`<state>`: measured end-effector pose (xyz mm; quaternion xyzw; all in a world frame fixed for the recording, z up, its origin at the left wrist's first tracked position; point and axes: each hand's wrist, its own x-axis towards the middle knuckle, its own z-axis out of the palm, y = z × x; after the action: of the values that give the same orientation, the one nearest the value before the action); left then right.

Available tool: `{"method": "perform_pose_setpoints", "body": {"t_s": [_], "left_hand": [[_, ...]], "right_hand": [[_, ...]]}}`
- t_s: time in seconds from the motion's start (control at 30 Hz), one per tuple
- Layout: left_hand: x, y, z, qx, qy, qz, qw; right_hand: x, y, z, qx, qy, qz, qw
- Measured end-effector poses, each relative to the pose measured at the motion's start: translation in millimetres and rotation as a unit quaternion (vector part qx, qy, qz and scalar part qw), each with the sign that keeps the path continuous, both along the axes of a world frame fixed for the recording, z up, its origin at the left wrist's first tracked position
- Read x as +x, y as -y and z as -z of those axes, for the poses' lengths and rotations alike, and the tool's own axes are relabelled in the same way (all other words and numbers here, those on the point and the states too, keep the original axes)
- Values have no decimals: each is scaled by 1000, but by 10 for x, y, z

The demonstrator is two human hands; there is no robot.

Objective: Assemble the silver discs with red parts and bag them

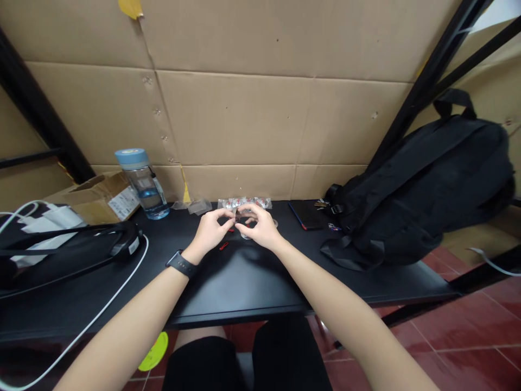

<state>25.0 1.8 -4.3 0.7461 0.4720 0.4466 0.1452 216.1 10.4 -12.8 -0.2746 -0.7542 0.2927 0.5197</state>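
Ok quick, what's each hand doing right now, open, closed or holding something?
Left hand: pinched closed, holding a small dark shiny piece, too small to identify.
Right hand: pinched closed, holding the same piece.

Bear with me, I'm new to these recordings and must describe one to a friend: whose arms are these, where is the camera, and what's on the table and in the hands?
There is no machine here: these are a person's bare arms, seen from a camera worn on their own head, looking forward and down. It is the only view. The left hand and right hand meet over a black table, fingertips around a small shiny object, too small to identify. Behind the hands lie clear packets; a little red piece lies nearer. To the left stand a water bottle and a cardboard box; to the right is a black backpack.
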Motion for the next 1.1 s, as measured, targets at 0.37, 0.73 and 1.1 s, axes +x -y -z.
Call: {"method": "perform_pose_setpoints", "body": {"t_s": [0.37,0.73,1.1], "left_hand": [[35,69,-65,1,57,14,998],[68,126,-110,37,18,-17,999],[190,206,-109,57,-47,-67,995]], "right_hand": [[-7,41,-16,-29,-3,-17,999],[-23,49,-12,-99,-62,-52,992],[79,-139,43,-187,-25,-91,978]]}}
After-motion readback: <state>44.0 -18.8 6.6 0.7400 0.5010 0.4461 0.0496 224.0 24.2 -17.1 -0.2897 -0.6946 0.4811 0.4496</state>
